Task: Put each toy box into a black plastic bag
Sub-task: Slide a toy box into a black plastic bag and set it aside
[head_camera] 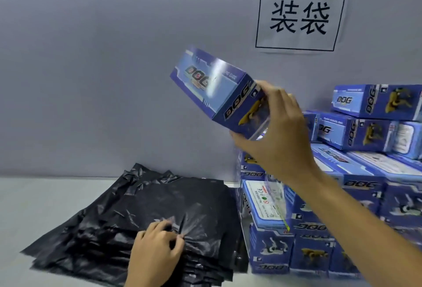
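Your right hand point(277, 133) grips a blue toy box point(219, 95) in the air, frame centre — tilted. Your left hand point(155, 251) pinches the top black bag point(173, 209) of the pile on the desk point(34, 200), lower left. Box stack point(347, 195) at right.

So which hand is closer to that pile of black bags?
The left hand. It rests right on the pile of black bags, fingers pinching the top sheet. The right hand is up in the air to the right, holding a blue toy box.
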{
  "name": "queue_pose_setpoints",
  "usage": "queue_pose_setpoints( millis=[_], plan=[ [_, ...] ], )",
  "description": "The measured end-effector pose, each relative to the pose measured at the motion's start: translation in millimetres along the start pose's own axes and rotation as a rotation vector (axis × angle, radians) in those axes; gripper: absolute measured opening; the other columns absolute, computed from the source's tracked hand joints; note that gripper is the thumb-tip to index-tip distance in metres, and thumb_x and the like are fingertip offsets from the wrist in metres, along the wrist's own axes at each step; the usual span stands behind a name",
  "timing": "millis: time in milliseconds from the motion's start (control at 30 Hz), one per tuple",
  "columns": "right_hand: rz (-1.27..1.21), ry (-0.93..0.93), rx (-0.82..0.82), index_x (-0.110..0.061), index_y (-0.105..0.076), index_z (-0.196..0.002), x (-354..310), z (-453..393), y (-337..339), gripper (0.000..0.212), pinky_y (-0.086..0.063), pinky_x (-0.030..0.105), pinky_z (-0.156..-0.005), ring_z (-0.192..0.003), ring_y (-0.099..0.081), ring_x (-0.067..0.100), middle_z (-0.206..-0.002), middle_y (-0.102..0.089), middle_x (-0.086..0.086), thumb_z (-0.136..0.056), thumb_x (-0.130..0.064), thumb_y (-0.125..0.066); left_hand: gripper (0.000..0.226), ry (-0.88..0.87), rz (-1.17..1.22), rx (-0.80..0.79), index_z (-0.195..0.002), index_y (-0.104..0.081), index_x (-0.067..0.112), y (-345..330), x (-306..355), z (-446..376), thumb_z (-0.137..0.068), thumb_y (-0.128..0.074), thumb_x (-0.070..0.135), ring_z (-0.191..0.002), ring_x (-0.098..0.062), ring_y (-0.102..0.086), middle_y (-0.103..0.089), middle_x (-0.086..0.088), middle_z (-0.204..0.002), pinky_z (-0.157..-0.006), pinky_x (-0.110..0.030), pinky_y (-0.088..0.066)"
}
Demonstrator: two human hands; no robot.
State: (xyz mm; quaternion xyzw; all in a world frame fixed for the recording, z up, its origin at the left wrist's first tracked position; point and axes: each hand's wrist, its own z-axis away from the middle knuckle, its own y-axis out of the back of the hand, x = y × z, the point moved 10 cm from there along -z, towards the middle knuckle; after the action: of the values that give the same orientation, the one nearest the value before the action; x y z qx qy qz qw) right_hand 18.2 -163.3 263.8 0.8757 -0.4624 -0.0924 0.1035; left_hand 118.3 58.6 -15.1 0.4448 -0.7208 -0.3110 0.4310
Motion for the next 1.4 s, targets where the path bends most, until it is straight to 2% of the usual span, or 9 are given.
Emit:
queue_pose_setpoints(
  millis=[233,400,467,600,833,933,1033,1200,1400],
  plan=[
    [-0.735,-0.516,-0.022,-0.03,-0.051,-0.133,4,117,-65,0.081,-0.054,0.019,-0.09,-0.11,-0.066,0.007,-0.12,-0.067,-0.017,-0.062,-0.043,-0.087,0.038,0.132,-0.004,-0.129,-0.091,-0.074,0.039,-11,-19,-5,-0.097,-0.041,0.056,-0.147,-0.004,-0.026,-0.041,0.022,-0.152,-0.119,-0.037,-0.021],
    [-1.054,-0.832,-0.04,-0.035,-0.065,-0.109,22,178,-106,0.06,-0.059,0.028,-0.083,-0.098,-0.072,0.024,-0.11,-0.073,0.001,-0.054,-0.033,-0.09,0.048,0.191,0.023,-0.065,-0.05,-0.049,0.023,3,-34,-5,-0.093,-0.051,0.045,-0.132,-0.009,-0.049,-0.063,0.016,-0.132,-0.097,-0.033,-0.045],
    [-1.08,-0.859,-0.039,-0.037,-0.066,-0.107,25,186,-108,0.058,-0.057,0.023,-0.08,-0.098,-0.072,0.024,-0.11,-0.073,0.002,-0.055,-0.032,-0.091,0.045,0.228,0.02,0.001,-0.053,-0.044,0.016,17,-42,-4,-0.088,-0.055,0.041,-0.1,-0.014,-0.064,-0.073,0.011,-0.098,-0.063,-0.029,-0.045],
    [-1.081,-0.869,-0.018,-0.038,-0.062,-0.113,30,193,-102,0.065,-0.057,0.025,-0.082,-0.1,-0.072,0.022,-0.114,-0.072,0.002,-0.055,-0.04,-0.094,0.046,0.266,-0.049,0.067,-0.056,-0.035,0.009,38,-50,-1,-0.084,-0.06,0.035,-0.049,-0.02,-0.04,-0.044,-0.009,-0.051,-0.047,-0.031,-0.031],
    [-1.091,-0.881,0.076,-0.036,-0.065,-0.109,40,193,-84,0.065,-0.057,0.019,-0.074,-0.093,-0.073,0.019,-0.108,-0.074,0.0,-0.052,-0.03,-0.094,0.049,0.4,0.115,0.182,-0.042,-0.034,0.007,68,-91,5,-0.08,-0.064,0.014,-0.04,-0.021,-0.034,-0.032,-0.002,-0.034,-0.053,-0.036,-0.043],
    [-1.072,-0.868,0.078,-0.037,-0.063,-0.111,40,191,-81,0.068,-0.059,0.029,-0.082,-0.098,-0.072,0.02,-0.111,-0.073,-0.002,-0.049,-0.034,-0.09,0.049,0.47,0.083,0.283,-0.041,-0.037,0.004,81,-102,12,-0.081,-0.064,0.009,-0.037,-0.025,-0.039,-0.036,-0.006,-0.032,-0.077,-0.05,-0.053],
    [-1.027,-0.831,0.046,-0.037,-0.059,-0.119,37,189,-79,0.075,-0.056,0.04,-0.095,-0.105,-0.07,0.023,-0.116,-0.071,-0.004,-0.051,-0.032,-0.09,0.04,0.37,0.053,0.429,-0.049,-0.051,0.015,93,-84,13,-0.085,-0.069,0.011,-0.051,-0.021,-0.051,-0.05,0.005,-0.045,-0.068,-0.042,-0.052],
    [-0.824,-0.676,-0.064,-0.058,-0.05,-0.122,24,191,-83,0.088,-0.052,0.011,-0.086,-0.111,-0.063,-0.001,-0.121,-0.064,-0.023,-0.055,-0.022,-0.096,0.016,0.281,0.967,0.355,-0.092,-0.068,0.023,67,-36,-3,-0.101,-0.055,0.023,-0.076,-0.023,-0.071,-0.074,-0.002,-0.091,-0.065,-0.03,-0.058],
    [-0.23,-0.087,-0.153,-0.029,-0.046,-0.134,-34,181,-83,0.095,-0.03,0.031,-0.118,-0.142,-0.038,0.025,-0.149,-0.042,-0.001,-0.057,-0.01,-0.097,0.078,0.441,1.783,-0.072,-0.123,-0.07,0.014,47,8,-27,-0.079,-0.049,0.075,-0.106,-0.036,-0.069,-0.071,-0.016,-0.118,-0.08,-0.048,-0.06]
  ],
)
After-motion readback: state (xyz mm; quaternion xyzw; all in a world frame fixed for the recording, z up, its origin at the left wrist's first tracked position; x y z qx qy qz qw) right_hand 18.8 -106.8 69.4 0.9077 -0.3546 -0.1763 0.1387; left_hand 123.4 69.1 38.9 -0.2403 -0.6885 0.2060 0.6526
